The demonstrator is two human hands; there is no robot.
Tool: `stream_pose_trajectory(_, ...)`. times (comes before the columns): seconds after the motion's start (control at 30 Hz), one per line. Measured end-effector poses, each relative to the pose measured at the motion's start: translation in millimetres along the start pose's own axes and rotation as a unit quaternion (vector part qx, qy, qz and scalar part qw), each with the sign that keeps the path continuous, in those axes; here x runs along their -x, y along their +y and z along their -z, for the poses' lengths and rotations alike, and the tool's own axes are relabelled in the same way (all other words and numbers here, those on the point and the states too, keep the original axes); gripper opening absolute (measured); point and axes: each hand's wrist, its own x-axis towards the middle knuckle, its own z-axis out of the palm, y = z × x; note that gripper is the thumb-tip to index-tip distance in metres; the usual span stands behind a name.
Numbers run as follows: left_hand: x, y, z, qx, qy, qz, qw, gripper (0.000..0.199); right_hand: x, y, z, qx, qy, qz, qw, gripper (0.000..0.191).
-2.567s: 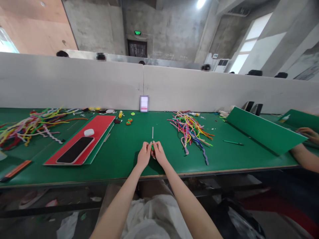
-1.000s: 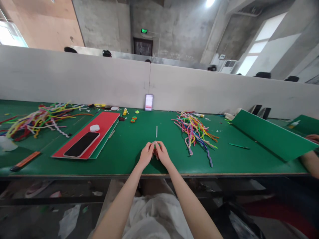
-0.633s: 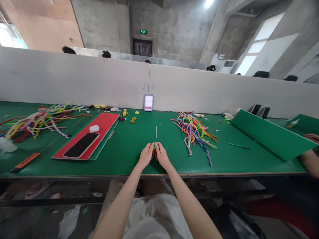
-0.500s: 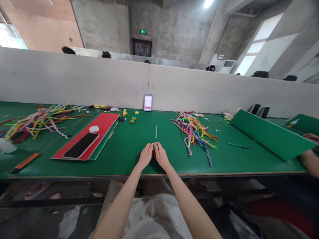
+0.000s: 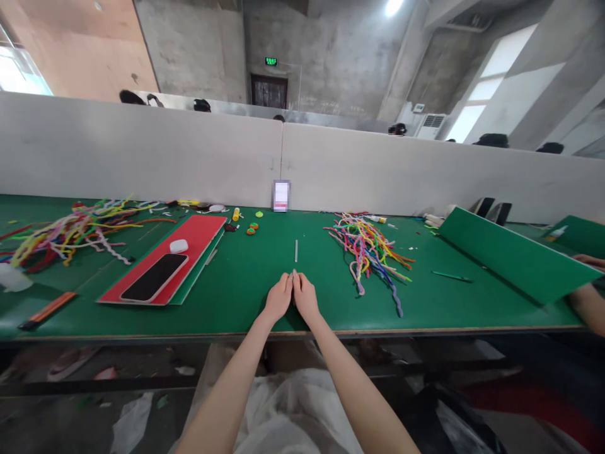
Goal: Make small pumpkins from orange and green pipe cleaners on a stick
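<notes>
My left hand and my right hand meet fingertip to fingertip over the green table, near its front edge. Both have their fingers closed together around something small that I cannot make out, since the hands hide it. Just beyond the fingertips lies a thin pale stick. Farther back and to the left are small orange-and-green coiled pieces. A pile of coloured fuzzy stems spreads to the right of my right hand.
A black phone and a white case rest on a red board at left. Another stem pile and an orange cutter lie beyond. A lit phone leans on the partition. At right, a person's arm is beside a green board.
My hands have drawn slightly closer together at the fingertips, and the small reddish thing that showed between them is now hidden.
</notes>
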Motion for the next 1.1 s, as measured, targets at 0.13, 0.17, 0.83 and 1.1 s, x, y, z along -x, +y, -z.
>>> stream_pose_trajectory(0.13,1.2,0.5,0.0,0.014,-0.011,-0.010,1.000,0.030,1.3,-3.1,-3.1,0.011,0.024,-0.012,1.000,0.034)
stream_pose_trajectory(0.17,1.4,0.5,0.0,0.020,-0.012,-0.012,1.000,0.030,1.5,-3.1,-3.6,0.010,0.027,-0.013,0.999,0.034)
stream_pose_trajectory(0.83,0.2,6.4,0.9,0.078,0.044,0.003,0.996,0.031,-1.5,4.0,-2.1,-0.252,-0.002,-0.075,0.965,0.046)
stream_pose_trajectory(1.1,8.5,14.2,4.5,0.000,0.121,-0.015,0.993,0.028,-0.4,10.2,-0.6,-0.218,0.009,-0.069,0.973,0.039)
